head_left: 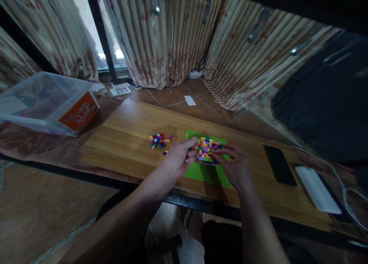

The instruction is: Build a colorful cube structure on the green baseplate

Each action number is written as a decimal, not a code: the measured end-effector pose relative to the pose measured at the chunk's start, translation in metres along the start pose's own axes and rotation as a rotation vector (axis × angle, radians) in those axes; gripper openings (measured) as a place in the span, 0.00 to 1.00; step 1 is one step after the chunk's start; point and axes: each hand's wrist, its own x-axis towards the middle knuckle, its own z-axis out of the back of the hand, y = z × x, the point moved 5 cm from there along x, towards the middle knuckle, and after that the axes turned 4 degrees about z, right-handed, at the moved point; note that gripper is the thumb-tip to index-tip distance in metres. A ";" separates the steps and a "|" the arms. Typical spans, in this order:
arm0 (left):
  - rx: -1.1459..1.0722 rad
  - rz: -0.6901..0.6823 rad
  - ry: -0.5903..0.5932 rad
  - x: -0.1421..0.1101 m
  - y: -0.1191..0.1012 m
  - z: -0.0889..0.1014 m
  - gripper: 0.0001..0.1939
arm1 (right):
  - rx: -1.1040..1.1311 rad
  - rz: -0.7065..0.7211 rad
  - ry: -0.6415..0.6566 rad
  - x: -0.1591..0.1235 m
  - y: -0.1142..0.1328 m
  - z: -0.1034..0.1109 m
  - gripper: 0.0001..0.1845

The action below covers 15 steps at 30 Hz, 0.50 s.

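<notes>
A block of many-coloured toy bricks (207, 148) stands on a green studded baseplate (207, 174) on the wooden board. My left hand (181, 154) is at the block's left side, fingers curled, with a small dark green piece showing at its fingertips. From the right, my right hand (235, 162) reaches over the block's edge, thumb and fingertips closed against its bricks. Whether a loose brick sits in the right fingertips is too small to make out. To the left of my left hand lies a loose pile of small coloured bricks (158, 141).
A clear plastic box (46, 103) with an orange label stands at the left. On the right lie a black phone (280, 165), a white oblong device (317, 189) and a white cable (340, 179). Striped curtains (149, 37) hang behind the wooden board (135, 120).
</notes>
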 end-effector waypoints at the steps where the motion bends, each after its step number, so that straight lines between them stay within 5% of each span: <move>1: 0.002 0.003 0.000 0.000 0.000 0.000 0.11 | 0.007 -0.007 -0.003 0.001 -0.001 0.000 0.14; 15: 0.016 -0.006 -0.021 0.001 0.002 0.003 0.09 | 0.254 -0.356 0.003 0.000 -0.021 -0.010 0.18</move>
